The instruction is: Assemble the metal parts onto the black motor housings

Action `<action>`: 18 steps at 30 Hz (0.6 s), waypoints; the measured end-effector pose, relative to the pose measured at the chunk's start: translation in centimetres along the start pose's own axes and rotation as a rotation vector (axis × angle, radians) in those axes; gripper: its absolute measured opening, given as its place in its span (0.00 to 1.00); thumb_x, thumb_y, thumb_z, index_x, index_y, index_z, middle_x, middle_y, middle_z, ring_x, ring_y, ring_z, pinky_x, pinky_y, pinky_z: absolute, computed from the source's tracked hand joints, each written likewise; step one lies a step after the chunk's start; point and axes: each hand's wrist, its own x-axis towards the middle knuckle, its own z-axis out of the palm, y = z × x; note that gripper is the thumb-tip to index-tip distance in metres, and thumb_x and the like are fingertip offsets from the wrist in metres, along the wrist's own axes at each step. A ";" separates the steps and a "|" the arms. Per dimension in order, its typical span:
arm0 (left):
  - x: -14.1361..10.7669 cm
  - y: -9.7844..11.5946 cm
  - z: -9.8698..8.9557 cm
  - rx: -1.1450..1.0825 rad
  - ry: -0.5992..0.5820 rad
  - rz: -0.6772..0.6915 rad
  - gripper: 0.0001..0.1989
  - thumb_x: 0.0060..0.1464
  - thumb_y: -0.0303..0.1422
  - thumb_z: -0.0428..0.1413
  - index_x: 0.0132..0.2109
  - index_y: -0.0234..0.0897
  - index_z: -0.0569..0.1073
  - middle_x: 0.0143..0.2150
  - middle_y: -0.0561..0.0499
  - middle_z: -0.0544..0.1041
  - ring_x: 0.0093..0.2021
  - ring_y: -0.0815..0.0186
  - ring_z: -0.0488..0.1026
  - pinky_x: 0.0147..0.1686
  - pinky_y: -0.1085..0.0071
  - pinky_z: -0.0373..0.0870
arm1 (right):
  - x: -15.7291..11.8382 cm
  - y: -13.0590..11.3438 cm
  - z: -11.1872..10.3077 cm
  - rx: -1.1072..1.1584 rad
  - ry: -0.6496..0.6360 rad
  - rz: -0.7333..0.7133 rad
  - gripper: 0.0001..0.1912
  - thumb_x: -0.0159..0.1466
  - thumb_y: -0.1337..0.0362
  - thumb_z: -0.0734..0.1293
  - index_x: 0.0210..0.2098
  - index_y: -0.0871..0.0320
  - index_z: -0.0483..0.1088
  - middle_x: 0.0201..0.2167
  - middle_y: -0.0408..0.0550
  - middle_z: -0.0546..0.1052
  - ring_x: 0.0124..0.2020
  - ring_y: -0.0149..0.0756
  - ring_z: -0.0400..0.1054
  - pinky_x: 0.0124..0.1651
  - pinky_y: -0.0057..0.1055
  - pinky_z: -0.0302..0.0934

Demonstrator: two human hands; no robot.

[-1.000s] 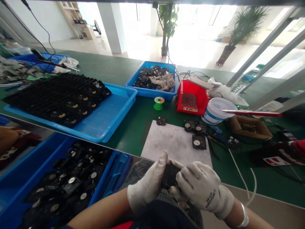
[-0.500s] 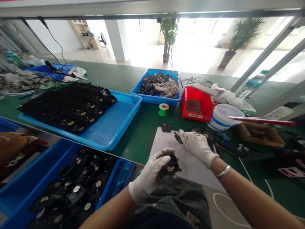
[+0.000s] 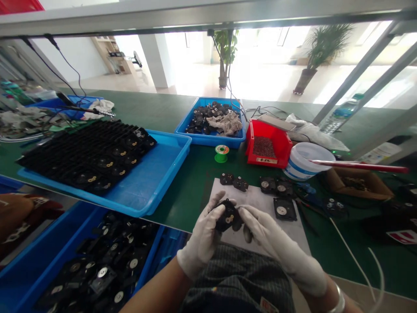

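Note:
My left hand [image 3: 203,230], in a white glove, is wrapped round a small black plastic mechanism [image 3: 226,215] with brass-coloured round parts on its face. My right hand [image 3: 260,226], also gloved, has its fingertips closed at the right edge of that same piece. Both hands are low over the white sheet [image 3: 228,239] at the front of the bench. Behind them, two small black units [image 3: 233,181] lie side by side on the sheet's far edge. A square black unit with a silver disc [image 3: 282,209] lies right of my right hand.
A blue tray [image 3: 169,174] with rows of black parts stands left. Beyond are another blue tray [image 3: 210,140], a green solder spool [image 3: 222,153], a red bin [image 3: 267,161] and a white tub [image 3: 301,163]. A blue crate [image 3: 137,278] of black units stands lower left.
My right hand has let go of a small black unit at the sheet's far edge and come back to the mechanism in my left hand. The view has shifted slightly.

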 end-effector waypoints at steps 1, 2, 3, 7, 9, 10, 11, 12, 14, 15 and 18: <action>0.0 -0.1 0.1 0.008 -0.024 -0.012 0.26 0.59 0.40 0.65 0.63 0.41 0.74 0.66 0.40 0.74 0.65 0.48 0.71 0.63 0.54 0.68 | -0.8 -0.3 0.3 0.074 -0.007 0.029 0.29 0.78 0.44 0.54 0.42 0.58 0.75 0.25 0.42 0.77 0.21 0.32 0.70 0.24 0.27 0.67; 0.0 -0.2 0.3 0.013 -0.046 -0.028 0.27 0.59 0.40 0.64 0.64 0.42 0.73 0.67 0.40 0.74 0.65 0.48 0.71 0.63 0.54 0.68 | -1.4 -0.6 0.6 0.144 -0.009 0.079 0.31 0.77 0.42 0.51 0.40 0.57 0.74 0.22 0.42 0.75 0.20 0.32 0.69 0.22 0.27 0.64; 0.0 -0.2 0.6 0.018 -0.059 -0.045 0.27 0.60 0.39 0.64 0.65 0.42 0.72 0.66 0.40 0.74 0.64 0.48 0.71 0.63 0.54 0.68 | -1.8 -0.8 0.8 0.213 0.004 0.135 0.32 0.77 0.40 0.51 0.38 0.57 0.73 0.21 0.41 0.73 0.20 0.33 0.68 0.21 0.27 0.62; 0.0 0.0 1.4 0.091 -0.056 -0.089 0.30 0.56 0.34 0.66 0.64 0.39 0.72 0.62 0.41 0.77 0.62 0.49 0.73 0.62 0.56 0.69 | -2.4 -1.2 0.5 0.487 0.094 0.339 0.30 0.68 0.34 0.61 0.34 0.56 0.70 0.19 0.40 0.68 0.20 0.33 0.64 0.22 0.27 0.59; 0.1 0.1 1.8 0.138 -0.040 -0.088 0.29 0.53 0.33 0.68 0.62 0.38 0.74 0.60 0.41 0.78 0.61 0.48 0.73 0.60 0.58 0.69 | -2.6 -1.2 0.3 0.533 0.118 0.356 0.31 0.65 0.32 0.63 0.34 0.56 0.71 0.19 0.39 0.67 0.20 0.33 0.62 0.22 0.28 0.58; 0.2 0.1 1.9 0.158 -0.033 -0.088 0.29 0.52 0.33 0.69 0.60 0.37 0.75 0.59 0.41 0.78 0.60 0.48 0.74 0.60 0.58 0.70 | -2.7 -1.2 0.3 0.533 0.117 0.348 0.31 0.65 0.32 0.63 0.34 0.56 0.71 0.18 0.39 0.67 0.20 0.33 0.61 0.22 0.28 0.57; 0.3 0.1 2.1 0.179 -0.027 -0.088 0.28 0.52 0.33 0.69 0.59 0.37 0.75 0.58 0.41 0.78 0.59 0.48 0.74 0.59 0.58 0.70 | -2.8 -1.2 0.3 0.528 0.118 0.339 0.30 0.66 0.33 0.63 0.34 0.56 0.71 0.18 0.40 0.66 0.20 0.33 0.61 0.22 0.29 0.57; 0.3 0.1 2.3 0.206 -0.023 -0.090 0.27 0.52 0.34 0.69 0.59 0.37 0.75 0.57 0.41 0.78 0.59 0.48 0.74 0.58 0.58 0.70 | -2.9 -1.1 0.4 0.521 0.117 0.331 0.30 0.66 0.34 0.63 0.33 0.56 0.71 0.18 0.40 0.66 0.20 0.34 0.60 0.22 0.29 0.56; 0.3 0.0 2.6 0.268 -0.017 -0.077 0.27 0.52 0.34 0.69 0.58 0.36 0.75 0.56 0.41 0.78 0.58 0.48 0.73 0.58 0.58 0.70 | -3.1 -1.0 0.5 0.513 0.122 0.332 0.29 0.67 0.35 0.63 0.33 0.55 0.71 0.17 0.40 0.66 0.20 0.34 0.60 0.22 0.29 0.56; 0.2 0.1 2.6 0.296 -0.019 -0.066 0.27 0.53 0.34 0.69 0.58 0.36 0.75 0.55 0.41 0.78 0.58 0.48 0.73 0.58 0.58 0.70 | -3.2 -0.9 0.5 0.517 0.125 0.340 0.29 0.67 0.35 0.63 0.33 0.55 0.71 0.17 0.40 0.66 0.20 0.34 0.60 0.22 0.29 0.56; -0.1 0.6 2.3 0.335 -0.087 -0.039 0.26 0.55 0.35 0.67 0.60 0.39 0.74 0.58 0.41 0.77 0.59 0.49 0.72 0.58 0.58 0.70 | -3.4 -0.6 0.3 0.545 0.133 0.373 0.28 0.66 0.36 0.63 0.33 0.55 0.70 0.17 0.40 0.67 0.19 0.33 0.59 0.21 0.29 0.54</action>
